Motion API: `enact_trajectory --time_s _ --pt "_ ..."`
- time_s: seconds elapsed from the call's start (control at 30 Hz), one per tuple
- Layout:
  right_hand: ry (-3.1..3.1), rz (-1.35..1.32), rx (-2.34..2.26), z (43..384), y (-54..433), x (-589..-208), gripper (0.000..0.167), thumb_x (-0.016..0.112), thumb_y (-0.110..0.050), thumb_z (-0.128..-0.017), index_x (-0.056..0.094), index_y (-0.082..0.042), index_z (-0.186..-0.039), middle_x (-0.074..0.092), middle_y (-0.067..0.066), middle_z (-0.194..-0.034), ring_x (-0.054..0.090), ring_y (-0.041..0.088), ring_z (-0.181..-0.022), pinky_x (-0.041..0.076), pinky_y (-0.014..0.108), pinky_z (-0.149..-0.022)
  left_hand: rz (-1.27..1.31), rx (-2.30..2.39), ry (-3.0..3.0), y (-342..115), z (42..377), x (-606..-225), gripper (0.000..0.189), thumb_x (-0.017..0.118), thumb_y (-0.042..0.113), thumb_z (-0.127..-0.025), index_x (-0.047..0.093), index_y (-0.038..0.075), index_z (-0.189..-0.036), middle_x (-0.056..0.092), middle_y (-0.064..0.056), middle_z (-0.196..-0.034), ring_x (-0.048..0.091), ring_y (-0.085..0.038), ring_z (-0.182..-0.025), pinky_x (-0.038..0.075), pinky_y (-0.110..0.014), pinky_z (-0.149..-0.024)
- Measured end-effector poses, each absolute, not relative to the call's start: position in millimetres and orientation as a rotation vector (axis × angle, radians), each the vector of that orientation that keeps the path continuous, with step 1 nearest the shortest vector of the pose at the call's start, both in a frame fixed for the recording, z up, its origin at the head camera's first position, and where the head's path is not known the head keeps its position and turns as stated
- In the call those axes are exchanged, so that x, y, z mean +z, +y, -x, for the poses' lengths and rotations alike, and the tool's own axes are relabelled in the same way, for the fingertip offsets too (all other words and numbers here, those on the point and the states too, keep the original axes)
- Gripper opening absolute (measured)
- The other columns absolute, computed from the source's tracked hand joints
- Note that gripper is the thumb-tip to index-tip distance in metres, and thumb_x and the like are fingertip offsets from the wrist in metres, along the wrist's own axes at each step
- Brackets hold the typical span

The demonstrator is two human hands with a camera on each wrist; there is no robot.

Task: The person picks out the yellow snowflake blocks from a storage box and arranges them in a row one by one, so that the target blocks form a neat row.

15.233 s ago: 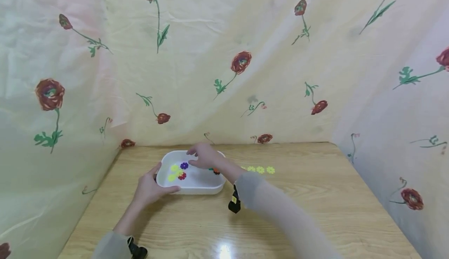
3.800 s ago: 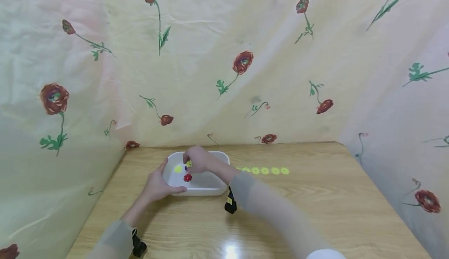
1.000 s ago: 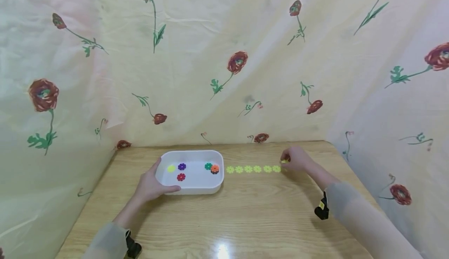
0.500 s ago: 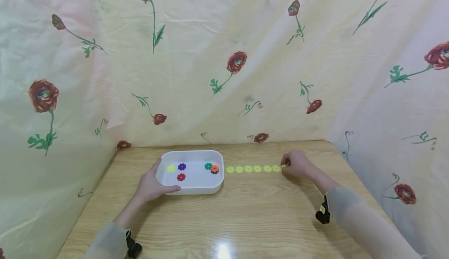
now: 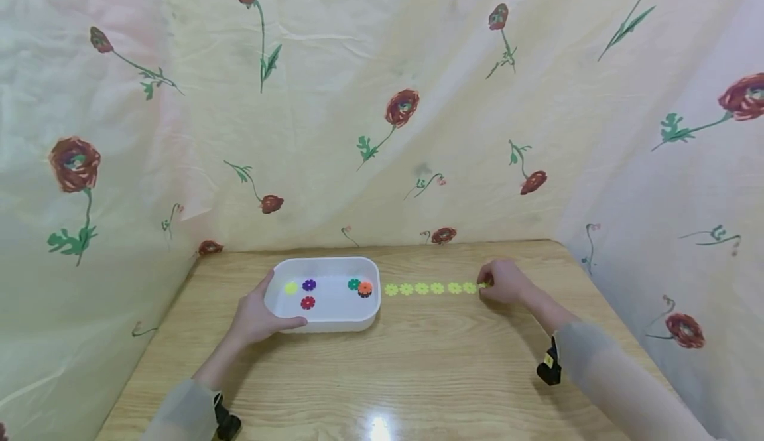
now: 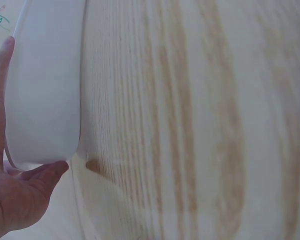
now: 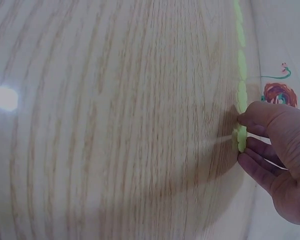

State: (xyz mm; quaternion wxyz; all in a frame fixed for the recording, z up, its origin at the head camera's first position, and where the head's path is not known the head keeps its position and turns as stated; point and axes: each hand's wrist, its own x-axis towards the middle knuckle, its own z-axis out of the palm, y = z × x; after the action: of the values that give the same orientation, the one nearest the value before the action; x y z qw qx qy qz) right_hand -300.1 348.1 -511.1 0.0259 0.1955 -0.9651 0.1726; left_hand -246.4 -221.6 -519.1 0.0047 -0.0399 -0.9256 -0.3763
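Note:
My left hand (image 5: 258, 315) holds the left end of a white plastic tray (image 5: 325, 326), thumb along its near rim. The left wrist view shows that hand (image 6: 20, 195) against the tray's outer wall (image 6: 45, 95). To the tray's right, a straight row of yellow flower-shaped plastic pieces (image 5: 422, 288) lies flat on the table. At the row's right end my right hand (image 5: 506, 282) pinches another yellow flower-shaped piece (image 5: 484, 285), partly hidden by the fingers. In the right wrist view, finger and thumb of the hand (image 7: 285, 155) are around that piece (image 7: 241, 140), low at the tabletop.
Inside the tray lie flower pieces: one yellow (image 5: 290, 288), one purple (image 5: 308, 285), one red (image 5: 307, 302), one green (image 5: 354, 284), and an orange one (image 5: 365, 288) over a dark one. A flower-printed cloth (image 5: 334, 129) hangs behind the wooden table (image 5: 382, 375).
Earlier my right hand was over the tray, which held more yellow pieces. It has since moved right with one yellow piece and lowered it to the row's end. My left hand stays on the tray.

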Motion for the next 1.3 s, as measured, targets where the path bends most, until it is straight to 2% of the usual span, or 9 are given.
enact_trajectory --time_s 0.23,0.77,1.03,1.17,1.3 --pt "-2.995 -0.578 0.539 297 348 -510 0.011 0.08 -0.007 -0.078 0.077 -0.006 -0.088 0.072 0.003 -0.081 0.064 0.014 -0.077 0.057 0.036 -0.073 0.134 -1.182 -2.888 -222 246 -519 0.139 0.097 0.057 -0.07 0.017 0.002 -0.17 0.039 -0.031 -0.166 0.056 -0.045 -0.138 0.049 -0.06 -0.115" --pt "-3.008 -0.557 0.547 297 347 -509 0.007 0.08 -0.009 -0.083 0.077 -0.007 -0.089 0.074 0.004 -0.085 0.065 0.015 -0.079 0.059 0.038 -0.075 0.135 -1.178 -2.893 -222 246 -519 0.138 0.096 0.057 -0.07 0.018 0.003 -0.17 0.038 -0.031 -0.167 0.054 -0.047 -0.14 0.049 -0.061 -0.116" --pt "-2.97 -0.559 0.611 304 343 -493 0.012 0.072 -0.013 -0.097 0.077 -0.002 -0.101 0.076 0.009 -0.09 0.067 0.017 -0.078 0.059 0.04 -0.071 0.125 -1.183 -2.894 -223 246 -518 0.139 0.097 0.058 -0.069 0.017 0.004 -0.17 0.037 -0.032 -0.167 0.053 -0.047 -0.141 0.048 -0.062 -0.116" --pt "-2.93 -0.596 0.586 304 331 -480 0.014 0.073 -0.012 -0.097 0.077 -0.001 -0.103 0.077 0.011 -0.093 0.07 0.023 -0.083 0.061 0.046 -0.076 0.126 -1.176 -2.893 -223 247 -520 0.14 0.097 0.059 -0.069 0.017 0.004 -0.17 0.037 -0.031 -0.167 0.053 -0.047 -0.141 0.048 -0.062 -0.116" --pt "-2.911 -0.646 0.591 303 315 -467 0.015 0.073 -0.012 -0.096 0.077 -0.001 -0.104 0.076 0.011 -0.092 0.07 0.023 -0.083 0.061 0.046 -0.077 0.121 -1.176 -2.891 -222 247 -520 0.14 0.097 0.059 -0.068 0.018 0.004 -0.17 0.037 -0.031 -0.167 0.052 -0.048 -0.142 0.048 -0.062 -0.116"
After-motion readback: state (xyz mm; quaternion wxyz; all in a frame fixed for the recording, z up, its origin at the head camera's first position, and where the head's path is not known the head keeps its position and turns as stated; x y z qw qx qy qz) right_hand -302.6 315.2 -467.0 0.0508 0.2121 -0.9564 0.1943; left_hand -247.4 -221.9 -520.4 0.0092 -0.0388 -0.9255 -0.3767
